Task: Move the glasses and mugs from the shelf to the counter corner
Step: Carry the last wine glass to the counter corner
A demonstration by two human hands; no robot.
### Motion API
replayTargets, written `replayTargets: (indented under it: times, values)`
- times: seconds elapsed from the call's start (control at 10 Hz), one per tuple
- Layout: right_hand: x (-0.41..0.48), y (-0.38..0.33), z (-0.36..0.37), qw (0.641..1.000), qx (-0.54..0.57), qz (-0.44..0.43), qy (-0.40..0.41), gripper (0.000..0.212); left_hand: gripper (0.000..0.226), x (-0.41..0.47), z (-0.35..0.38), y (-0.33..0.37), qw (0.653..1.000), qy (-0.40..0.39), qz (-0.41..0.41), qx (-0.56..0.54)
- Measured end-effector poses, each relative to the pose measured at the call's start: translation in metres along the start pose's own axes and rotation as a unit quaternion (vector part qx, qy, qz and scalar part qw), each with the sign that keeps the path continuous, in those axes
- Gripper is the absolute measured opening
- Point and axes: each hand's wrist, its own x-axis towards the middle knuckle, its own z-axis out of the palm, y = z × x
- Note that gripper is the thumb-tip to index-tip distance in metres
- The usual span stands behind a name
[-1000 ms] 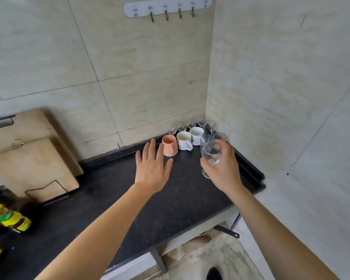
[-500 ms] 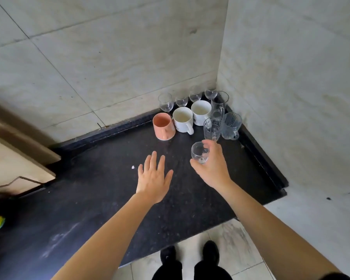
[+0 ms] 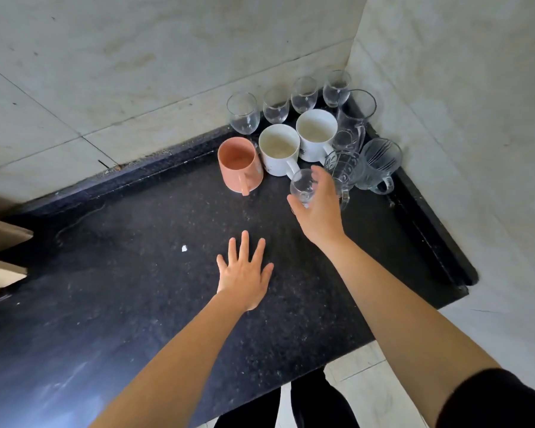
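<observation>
My right hand (image 3: 320, 208) grips a clear stemmed glass (image 3: 303, 185) just in front of the cluster in the counter corner. That cluster holds a pink mug (image 3: 240, 165), two white mugs (image 3: 278, 148) (image 3: 315, 132), several wine glasses (image 3: 243, 114) along the back wall, and clear glass mugs (image 3: 380, 163) (image 3: 354, 117) by the right wall. My left hand (image 3: 244, 274) hovers flat over the black counter (image 3: 136, 257), fingers spread, holding nothing.
Tiled walls meet at the corner behind the cluster. The counter's raised black rim (image 3: 430, 230) runs along the right side. A wooden board (image 3: 0, 251) juts in at the left edge. A small white speck (image 3: 184, 248) lies on the counter.
My right hand has carried the stemmed glass forward and down toward the cluster. My view has tilted down and closer to the corner. My left hand stays open over the counter.
</observation>
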Motion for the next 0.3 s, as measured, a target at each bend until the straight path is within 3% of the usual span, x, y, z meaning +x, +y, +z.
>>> replayTargets:
  times: [0.3]
  values:
    - [0.0072,-0.0138,0.0013,0.999,-0.012,0.029,-0.023,0.082,0.066,0.0065,0.0047,0.0002,1.000,-0.024,-0.004,0.020]
